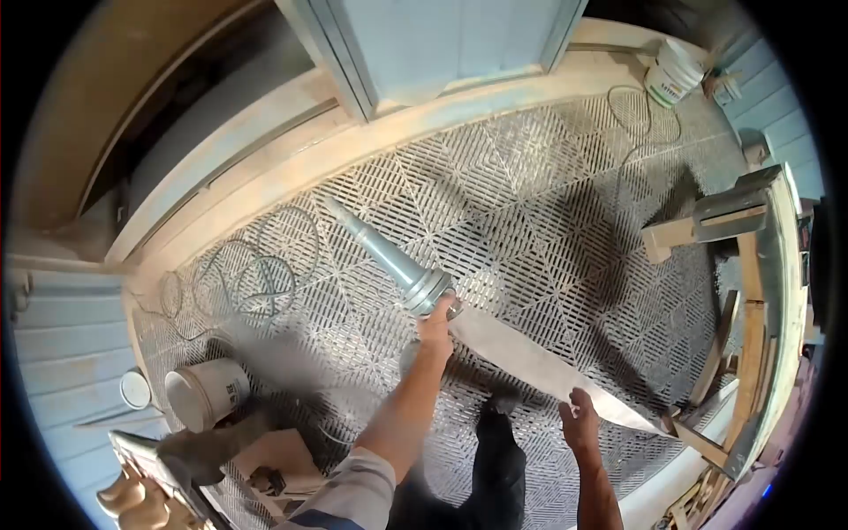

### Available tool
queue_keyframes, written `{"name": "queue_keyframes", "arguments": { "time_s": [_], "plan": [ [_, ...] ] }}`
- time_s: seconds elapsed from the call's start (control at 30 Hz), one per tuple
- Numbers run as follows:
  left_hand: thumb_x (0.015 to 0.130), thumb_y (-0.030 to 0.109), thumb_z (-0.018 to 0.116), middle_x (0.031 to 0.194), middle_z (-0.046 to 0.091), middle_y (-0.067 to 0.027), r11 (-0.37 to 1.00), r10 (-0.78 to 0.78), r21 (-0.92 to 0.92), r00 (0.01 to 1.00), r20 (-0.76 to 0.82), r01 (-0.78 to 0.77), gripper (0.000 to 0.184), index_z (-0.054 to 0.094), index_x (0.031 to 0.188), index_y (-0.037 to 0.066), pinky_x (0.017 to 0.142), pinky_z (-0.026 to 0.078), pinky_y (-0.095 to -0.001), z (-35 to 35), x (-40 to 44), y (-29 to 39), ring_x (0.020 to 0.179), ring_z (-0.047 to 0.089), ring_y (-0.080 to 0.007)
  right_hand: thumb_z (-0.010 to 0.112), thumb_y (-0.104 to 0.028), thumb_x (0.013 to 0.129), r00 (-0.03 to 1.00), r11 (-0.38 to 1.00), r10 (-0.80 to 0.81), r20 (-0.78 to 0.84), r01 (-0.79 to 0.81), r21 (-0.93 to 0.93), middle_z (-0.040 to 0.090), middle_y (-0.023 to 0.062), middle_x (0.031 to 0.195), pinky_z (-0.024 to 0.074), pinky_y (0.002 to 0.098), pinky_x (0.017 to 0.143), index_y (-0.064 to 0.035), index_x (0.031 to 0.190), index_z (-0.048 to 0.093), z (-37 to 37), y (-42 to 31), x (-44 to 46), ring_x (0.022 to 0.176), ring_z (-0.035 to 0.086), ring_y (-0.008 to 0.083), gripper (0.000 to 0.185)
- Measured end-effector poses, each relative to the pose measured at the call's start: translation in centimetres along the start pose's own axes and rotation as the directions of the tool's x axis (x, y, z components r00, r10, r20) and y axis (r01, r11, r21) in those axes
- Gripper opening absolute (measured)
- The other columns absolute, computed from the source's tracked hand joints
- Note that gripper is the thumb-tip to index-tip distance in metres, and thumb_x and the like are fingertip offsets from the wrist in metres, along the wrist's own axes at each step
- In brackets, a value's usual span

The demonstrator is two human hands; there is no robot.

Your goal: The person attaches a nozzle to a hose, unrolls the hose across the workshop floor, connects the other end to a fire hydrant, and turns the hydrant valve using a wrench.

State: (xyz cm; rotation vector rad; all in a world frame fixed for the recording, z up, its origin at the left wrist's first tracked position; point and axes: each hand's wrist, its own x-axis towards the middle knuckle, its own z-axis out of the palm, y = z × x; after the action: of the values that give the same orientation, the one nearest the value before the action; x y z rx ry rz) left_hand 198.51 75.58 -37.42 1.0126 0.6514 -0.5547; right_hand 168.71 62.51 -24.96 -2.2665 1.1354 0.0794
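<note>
My left hand point(437, 322) is closed around the ringed collar end of a grey tapered nozzle point(389, 258). The nozzle's narrow tip points to the upper left. From the collar a long, flat, whitish strip point(521, 353), perhaps a fabric sleeve, runs down to the right and narrows to a point near the wooden frame. My right hand point(580, 422) is at the lower edge of this strip, its fingers apart and slightly bent. It does not appear to grip the strip; whether it touches it I cannot tell.
Below lies a slatted grid floor point(495, 212). A coiled hose point(256, 274) and a white bucket point(208, 393) are at the left. Another bucket point(671, 75) stands at the upper right. A wooden frame point(751, 344) rises on the right. A pale door point(450, 44) is at the top.
</note>
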Motion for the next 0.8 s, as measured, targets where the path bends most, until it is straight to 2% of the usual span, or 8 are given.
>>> {"name": "queue_keyframes", "arguments": {
  "time_s": [0.3,0.4,0.5,0.53,0.6,0.67,0.7,0.8],
  "plan": [
    [0.071,0.027,0.072,0.108,0.057,-0.0069,0.967,0.003,0.244,0.953,-0.303,0.074,0.055,0.054,0.117,0.004,0.081,0.048,-0.0382,-8.4,22.4,-18.8,0.094,0.057,-0.0212,0.061,-0.008,0.085,0.874,0.855,0.449,0.184,-0.480,0.194,0.065,0.0163,0.087,0.0504,0.0310,0.073,0.0019,0.105,0.056,9.6,14.3,-3.3,0.081,0.064,0.0219,0.024],
    [0.077,0.040,0.067,0.103,0.061,-0.0094,0.939,-0.211,0.257,0.973,-0.091,0.228,0.052,0.058,0.111,0.001,0.079,0.050,-0.0361,-8.4,25.3,-20.0,0.090,0.061,-0.0224,0.060,-0.009,0.085,0.769,0.765,0.607,0.203,-0.634,0.114,0.065,0.0158,0.082,0.0504,0.0301,0.072,0.0008,0.103,0.056,11.2,18.6,-6.7,0.077,0.064,0.0207,0.021],
    [0.084,0.043,0.060,0.120,0.054,-0.0112,0.947,-0.041,0.302,0.976,-0.214,0.106,0.061,0.049,0.127,0.002,0.094,0.042,-0.0389,-12.8,33.1,-23.9,0.110,0.053,-0.0245,0.061,-0.012,0.084,0.616,0.613,0.724,0.312,-0.781,0.120,0.063,0.0135,0.084,0.0488,0.0298,0.071,0.0027,0.107,0.056,13.8,23.5,-10.0,0.080,0.062,0.0194,0.027],
    [0.088,0.046,0.055,0.128,0.050,-0.0111,0.855,0.225,0.456,0.969,0.106,-0.248,0.064,0.042,0.133,0.002,0.102,0.036,-0.0416,-16.7,35.9,-24.7,0.117,0.048,-0.0255,0.062,-0.016,0.085,0.735,0.754,0.630,0.253,-0.657,0.031,0.065,0.0148,0.090,0.0488,0.0289,0.075,0.0034,0.111,0.055,14.8,24.9,-11.7,0.086,0.064,0.0198,0.033],
    [0.092,0.050,0.046,0.127,0.051,-0.0112,0.825,-0.319,0.517,0.943,0.095,0.228,0.060,0.042,0.134,0.008,0.098,0.038,-0.0447,-12.9,29.6,-18.9,0.114,0.050,-0.0275,0.060,-0.016,0.088,0.472,0.448,0.754,0.457,-0.878,0.168,0.066,0.0148,0.102,0.0494,0.0304,0.079,0.0014,0.118,0.052,14.7,24.5,-12.9,0.093,0.064,0.0213,0.035],
    [0.094,0.049,0.040,0.125,0.052,-0.0116,0.558,-0.709,0.686,0.698,0.101,0.467,0.056,0.038,0.137,0.013,0.093,0.043,-0.0468,-11.5,25.5,-13.8,0.111,0.052,-0.0267,0.056,-0.025,0.091,0.349,0.384,0.762,0.546,-0.922,0.053,0.065,0.0150,0.102,0.0492,0.0336,0.078,-0.0001,0.117,0.052,13.1,23.1,-14.0,0.091,0.063,0.0230,0.036],
    [0.092,0.047,0.044,0.123,0.052,-0.0102,0.577,-0.616,0.685,0.788,0.007,0.445,0.057,0.037,0.138,0.012,0.087,0.043,-0.0431,-12.3,24.3,-12.0,0.106,0.052,-0.0242,0.055,-0.030,0.092,0.594,0.675,0.664,0.455,-0.737,-0.023,0.064,0.0165,0.103,0.0484,0.0356,0.079,-0.0001,0.117,0.052,14.7,23.2,-15.5,0.092,0.063,0.0271,0.039],
    [0.088,0.039,0.057,0.117,0.052,-0.0059,0.414,-0.279,0.842,0.928,-0.246,0.347,0.063,0.035,0.139,0.010,0.072,0.042,-0.0320,-12.9,14.5,-6.6,0.091,0.050,-0.0166,0.053,-0.034,0.089,0.606,0.553,0.661,0.442,-0.792,0.259,0.062,0.0200,0.100,0.0477,0.0426,0.081,-0.0034,0.114,0.053,10.1,18.5,-16.3,0.093,0.060,0.0373,0.039]
  ]
}}
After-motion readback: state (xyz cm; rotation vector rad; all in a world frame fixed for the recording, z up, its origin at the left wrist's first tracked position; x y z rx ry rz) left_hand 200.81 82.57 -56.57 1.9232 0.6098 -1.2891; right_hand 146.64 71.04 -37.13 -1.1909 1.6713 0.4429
